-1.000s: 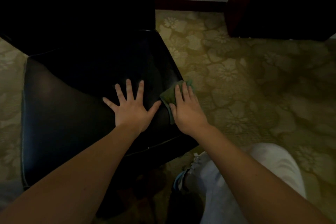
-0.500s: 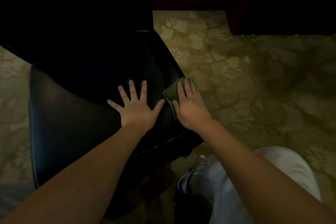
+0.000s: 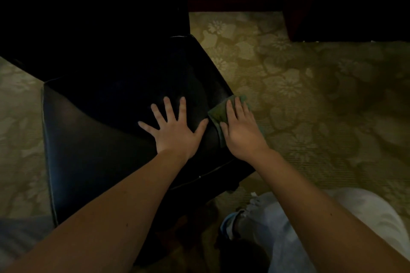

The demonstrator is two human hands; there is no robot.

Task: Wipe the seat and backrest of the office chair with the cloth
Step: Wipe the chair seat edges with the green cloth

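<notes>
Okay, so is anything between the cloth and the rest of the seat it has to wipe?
Yes: the left hand lies flat and spread on the seat, its thumb beside the cloth that the right hand presses at the seat's right edge. A sweep leftward would meet it.

— What's the chair looking like?

— I see the office chair [image 3: 133, 86] in black, glossy leather. Its seat [image 3: 99, 139] is broad and flat with a piped seam round the edge. The backrest [image 3: 88, 17] stands upright behind it, nearly lost in shadow.

— And the cloth?

— Small green cloth [image 3: 218, 113], lying flat at the seat's right edge, its far corner poking past the edge, under my flat right hand [image 3: 241, 131].
</notes>
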